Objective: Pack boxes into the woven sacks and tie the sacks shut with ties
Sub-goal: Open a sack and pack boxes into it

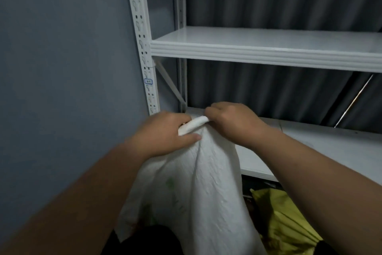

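A white woven sack with faint green print stands in front of me, its mouth gathered and rolled at the top. My left hand grips the rolled top edge from the left, thumb lying across the cloth. From the right, my right hand pinches the same rolled edge, fingers curled under. No tie and no boxes are visible; the sack's contents are hidden.
A white metal shelving unit stands right behind the sack, with a lower shelf near my right forearm. A yellow sack lies on the floor at the lower right. A grey wall is on the left, and a dark curtain hangs behind the shelves.
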